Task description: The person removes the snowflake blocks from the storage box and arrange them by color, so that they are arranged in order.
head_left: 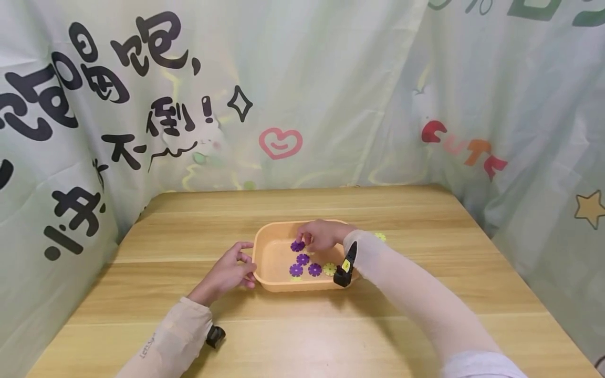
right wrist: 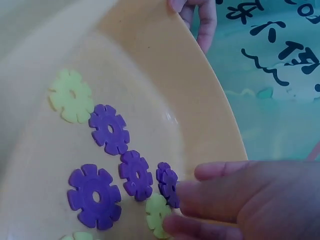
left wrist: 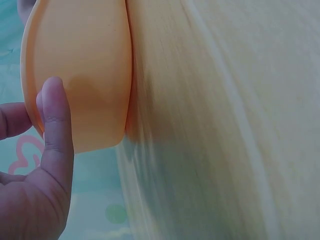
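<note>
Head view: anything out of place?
Yes: one yellow disc lies on the table beyond the right forearm, outside the tray, while the other visible discs are in or over it.

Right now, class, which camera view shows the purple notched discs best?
The right wrist view: the purple notched discs appear large, notches and most centre holes plain. The head view shows them small inside the orange basin; the left wrist view shows the basin's wall but none of them.
</note>
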{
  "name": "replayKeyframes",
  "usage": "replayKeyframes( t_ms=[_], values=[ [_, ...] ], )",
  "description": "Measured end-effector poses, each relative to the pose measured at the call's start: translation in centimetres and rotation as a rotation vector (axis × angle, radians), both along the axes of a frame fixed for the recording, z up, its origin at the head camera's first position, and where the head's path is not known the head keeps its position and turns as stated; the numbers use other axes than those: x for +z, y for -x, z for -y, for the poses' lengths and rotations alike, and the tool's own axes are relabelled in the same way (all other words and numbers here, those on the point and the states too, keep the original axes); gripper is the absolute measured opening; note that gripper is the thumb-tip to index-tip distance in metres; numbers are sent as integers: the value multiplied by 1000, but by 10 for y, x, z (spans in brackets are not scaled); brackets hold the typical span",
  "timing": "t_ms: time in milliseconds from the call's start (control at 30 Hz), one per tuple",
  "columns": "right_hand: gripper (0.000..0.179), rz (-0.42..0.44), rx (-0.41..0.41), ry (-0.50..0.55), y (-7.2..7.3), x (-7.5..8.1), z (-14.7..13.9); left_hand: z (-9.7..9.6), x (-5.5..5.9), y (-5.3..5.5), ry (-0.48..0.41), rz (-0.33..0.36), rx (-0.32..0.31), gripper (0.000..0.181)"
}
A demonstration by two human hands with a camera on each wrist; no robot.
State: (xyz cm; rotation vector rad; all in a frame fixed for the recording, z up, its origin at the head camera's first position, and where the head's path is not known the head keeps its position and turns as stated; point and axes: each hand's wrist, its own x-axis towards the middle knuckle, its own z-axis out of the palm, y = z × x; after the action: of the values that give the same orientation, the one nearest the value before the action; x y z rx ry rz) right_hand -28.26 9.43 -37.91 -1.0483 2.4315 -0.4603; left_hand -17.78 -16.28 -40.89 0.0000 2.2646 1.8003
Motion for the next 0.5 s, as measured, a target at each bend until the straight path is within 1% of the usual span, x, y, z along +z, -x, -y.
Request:
replayKeyframes(
  t_ms=[167,400,500],
  values=[
    [28,-36,19,-28,6,-1,0,2,1,-1,10,-14,0,54],
    [39,-69,41,-163,10,1,2,2,1,0,3,-7,4,55],
    [40,-66,38,-186,11,-1,2,1,0,0,2,-4,1,56]
  ],
)
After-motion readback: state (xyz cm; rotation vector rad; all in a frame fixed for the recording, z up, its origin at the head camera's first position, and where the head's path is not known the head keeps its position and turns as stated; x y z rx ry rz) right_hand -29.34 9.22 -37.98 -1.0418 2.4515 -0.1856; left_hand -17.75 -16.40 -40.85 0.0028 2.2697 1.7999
